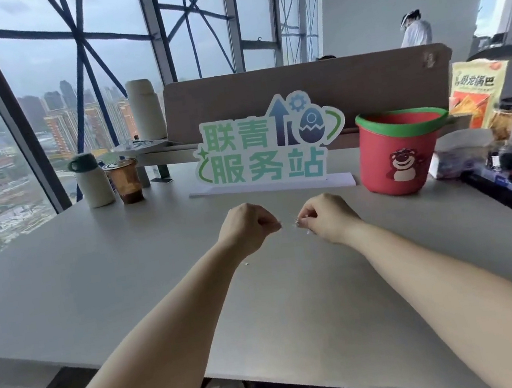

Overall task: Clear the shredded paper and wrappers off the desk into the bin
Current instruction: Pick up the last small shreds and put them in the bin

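Paper bits (301,223) pinched in both hands, L (246,226) & R (327,216), above desk (128,277).

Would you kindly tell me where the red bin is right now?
The red bin stands on the desk at right of centre, just right of the green sign, beyond the right hand.

High-rise office (desk (128,277), partition (331,84), skyline)

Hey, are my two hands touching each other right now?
Apart. The head view shows bare grey desk in the narrow gap between the left hand and right hand.
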Demonstrator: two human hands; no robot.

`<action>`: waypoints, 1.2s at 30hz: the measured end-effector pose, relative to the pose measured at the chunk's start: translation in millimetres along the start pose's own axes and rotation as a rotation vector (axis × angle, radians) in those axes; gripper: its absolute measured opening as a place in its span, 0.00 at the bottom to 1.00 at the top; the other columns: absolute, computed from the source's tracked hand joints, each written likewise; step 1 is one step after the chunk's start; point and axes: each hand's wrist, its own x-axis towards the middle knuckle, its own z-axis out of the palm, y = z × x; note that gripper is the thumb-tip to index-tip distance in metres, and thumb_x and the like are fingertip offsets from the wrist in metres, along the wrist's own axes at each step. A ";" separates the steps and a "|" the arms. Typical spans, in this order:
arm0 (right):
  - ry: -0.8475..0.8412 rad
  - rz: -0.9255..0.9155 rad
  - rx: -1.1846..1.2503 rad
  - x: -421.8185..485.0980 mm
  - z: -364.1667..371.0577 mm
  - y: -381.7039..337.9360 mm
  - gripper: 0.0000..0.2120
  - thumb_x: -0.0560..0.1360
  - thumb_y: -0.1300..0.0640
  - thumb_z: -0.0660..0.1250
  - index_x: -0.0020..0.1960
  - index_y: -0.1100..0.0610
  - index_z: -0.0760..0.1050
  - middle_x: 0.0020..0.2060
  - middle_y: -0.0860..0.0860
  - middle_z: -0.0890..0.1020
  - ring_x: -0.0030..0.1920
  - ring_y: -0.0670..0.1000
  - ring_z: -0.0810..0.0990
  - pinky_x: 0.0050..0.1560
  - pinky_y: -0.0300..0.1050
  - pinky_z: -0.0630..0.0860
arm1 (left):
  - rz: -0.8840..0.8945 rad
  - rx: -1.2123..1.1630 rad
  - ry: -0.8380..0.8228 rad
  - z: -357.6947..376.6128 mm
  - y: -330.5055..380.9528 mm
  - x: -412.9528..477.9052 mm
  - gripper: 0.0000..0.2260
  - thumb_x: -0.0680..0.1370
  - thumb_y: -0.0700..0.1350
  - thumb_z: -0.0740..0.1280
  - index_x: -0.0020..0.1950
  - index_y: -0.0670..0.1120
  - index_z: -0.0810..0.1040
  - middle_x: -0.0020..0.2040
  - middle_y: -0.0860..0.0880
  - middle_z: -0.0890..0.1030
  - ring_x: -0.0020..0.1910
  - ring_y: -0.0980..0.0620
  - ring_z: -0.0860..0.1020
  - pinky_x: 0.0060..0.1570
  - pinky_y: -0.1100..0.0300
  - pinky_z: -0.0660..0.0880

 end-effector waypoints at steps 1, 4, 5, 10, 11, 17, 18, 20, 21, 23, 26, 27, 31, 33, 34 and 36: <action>0.005 0.012 0.004 1.3 -6.4 6.2 0.05 0.73 0.58 0.67 0.42 0.58 0.80 0.38 0.52 0.81 0.42 0.52 0.78 0.43 0.40 0.69 | 0.005 -0.019 -0.005 4.1 6.8 6.1 0.06 0.71 0.47 0.71 0.45 0.47 0.84 0.47 0.49 0.85 0.45 0.51 0.80 0.45 0.62 0.74; 0.025 0.045 0.009 6.9 -24.6 28.4 0.05 0.73 0.57 0.67 0.43 0.58 0.80 0.36 0.51 0.79 0.41 0.52 0.78 0.43 0.40 0.69 | 0.029 -0.059 -0.036 23.0 26.3 29.1 0.06 0.72 0.46 0.71 0.45 0.47 0.84 0.48 0.50 0.85 0.43 0.54 0.79 0.42 0.63 0.72; 0.032 0.055 0.008 10.1 -30.7 36.4 0.05 0.73 0.57 0.68 0.43 0.58 0.80 0.36 0.50 0.79 0.41 0.51 0.78 0.43 0.40 0.68 | 0.038 -0.069 -0.050 30.2 32.8 38.2 0.06 0.72 0.46 0.71 0.45 0.46 0.84 0.48 0.49 0.85 0.42 0.54 0.79 0.42 0.62 0.73; 0.114 0.060 -0.054 40.2 -75.9 68.8 0.06 0.72 0.58 0.68 0.42 0.60 0.81 0.35 0.53 0.81 0.39 0.52 0.77 0.40 0.41 0.67 | 0.101 -0.103 -0.074 53.6 71.4 100.2 0.06 0.71 0.46 0.70 0.39 0.43 0.83 0.36 0.48 0.80 0.37 0.52 0.75 0.39 0.59 0.73; 0.146 0.058 -0.067 46.9 -89.1 73.3 0.07 0.72 0.58 0.68 0.41 0.61 0.81 0.35 0.54 0.81 0.39 0.54 0.77 0.40 0.43 0.68 | 0.125 -0.099 -0.064 54.0 82.4 113.0 0.07 0.71 0.46 0.70 0.38 0.43 0.82 0.35 0.48 0.77 0.35 0.53 0.72 0.37 0.60 0.70; 0.346 0.035 -0.092 84.8 -169.1 90.9 0.06 0.72 0.57 0.68 0.41 0.59 0.81 0.35 0.52 0.80 0.40 0.53 0.78 0.41 0.43 0.69 | 0.240 -0.156 0.010 52.6 153.7 177.2 0.05 0.72 0.46 0.70 0.42 0.45 0.84 0.34 0.52 0.78 0.30 0.58 0.73 0.29 0.70 0.68; 0.366 0.042 -0.107 93.9 -180.5 95.4 0.06 0.72 0.58 0.68 0.42 0.59 0.81 0.36 0.52 0.80 0.40 0.53 0.77 0.41 0.43 0.69 | 0.251 -0.158 0.023 55.0 163.9 188.0 0.05 0.72 0.46 0.70 0.42 0.46 0.84 0.34 0.52 0.78 0.31 0.58 0.73 0.30 0.70 0.68; 0.399 0.074 -0.115 113.2 -200.4 107.8 0.05 0.72 0.58 0.68 0.39 0.57 0.81 0.32 0.51 0.79 0.39 0.53 0.77 0.40 0.43 0.69 | 0.267 -0.141 0.047 63.7 181.0 211.6 0.05 0.72 0.46 0.70 0.41 0.45 0.84 0.36 0.49 0.81 0.35 0.53 0.76 0.35 0.63 0.71; 0.411 0.097 -0.110 122.6 -208.5 115.2 0.06 0.72 0.58 0.68 0.37 0.56 0.80 0.31 0.50 0.78 0.38 0.54 0.77 0.41 0.44 0.71 | 0.267 -0.136 0.048 69.0 187.9 223.2 0.05 0.72 0.46 0.70 0.40 0.45 0.83 0.37 0.47 0.82 0.36 0.51 0.77 0.36 0.61 0.71; 0.415 0.146 -0.120 138.6 -218.9 131.6 0.06 0.72 0.58 0.68 0.38 0.56 0.80 0.33 0.52 0.80 0.40 0.55 0.78 0.42 0.44 0.73 | 0.266 -0.138 0.054 81.0 199.1 244.5 0.05 0.72 0.46 0.69 0.40 0.47 0.84 0.37 0.48 0.82 0.36 0.50 0.77 0.35 0.61 0.70; 0.372 0.202 -0.184 154.0 -221.4 152.1 0.03 0.72 0.58 0.69 0.42 0.55 0.82 0.42 0.55 0.84 0.41 0.54 0.79 0.42 0.43 0.71 | 0.276 -0.108 0.057 99.5 206.5 270.4 0.08 0.73 0.43 0.67 0.33 0.47 0.81 0.35 0.47 0.79 0.32 0.53 0.72 0.32 0.64 0.65; 0.355 0.215 -0.209 157.6 -220.7 158.0 0.03 0.71 0.58 0.70 0.43 0.54 0.82 0.44 0.55 0.84 0.43 0.54 0.79 0.42 0.42 0.71 | 0.282 -0.084 0.042 104.7 207.4 276.1 0.11 0.73 0.42 0.66 0.29 0.46 0.76 0.34 0.44 0.78 0.30 0.52 0.70 0.30 0.64 0.64; 0.287 0.241 -0.292 160.7 -220.3 170.7 0.10 0.72 0.64 0.66 0.48 0.53 0.83 0.49 0.54 0.84 0.48 0.55 0.80 0.46 0.42 0.74 | 0.346 0.049 -0.024 113.1 207.9 283.5 0.12 0.74 0.38 0.60 0.48 0.48 0.82 0.47 0.47 0.82 0.46 0.45 0.79 0.44 0.57 0.77; 0.285 0.219 -0.291 158.7 -220.8 171.4 0.12 0.72 0.64 0.65 0.50 0.53 0.82 0.50 0.54 0.84 0.50 0.55 0.80 0.49 0.44 0.77 | 0.373 0.099 -0.034 112.9 206.5 282.8 0.14 0.74 0.37 0.58 0.51 0.47 0.81 0.50 0.46 0.83 0.49 0.44 0.79 0.48 0.52 0.78; 0.286 0.210 -0.281 157.2 -221.0 170.4 0.11 0.72 0.63 0.66 0.50 0.53 0.82 0.51 0.53 0.84 0.51 0.55 0.80 0.52 0.45 0.77 | 0.374 0.106 -0.041 113.0 205.3 282.4 0.14 0.74 0.37 0.57 0.50 0.47 0.81 0.50 0.46 0.82 0.49 0.44 0.78 0.49 0.52 0.78; 0.279 0.210 -0.269 154.8 -221.3 168.2 0.07 0.72 0.59 0.68 0.48 0.53 0.82 0.51 0.52 0.84 0.52 0.54 0.80 0.55 0.46 0.77 | 0.367 0.107 -0.053 113.0 202.8 281.2 0.14 0.74 0.37 0.58 0.46 0.50 0.82 0.47 0.49 0.81 0.47 0.47 0.77 0.49 0.54 0.76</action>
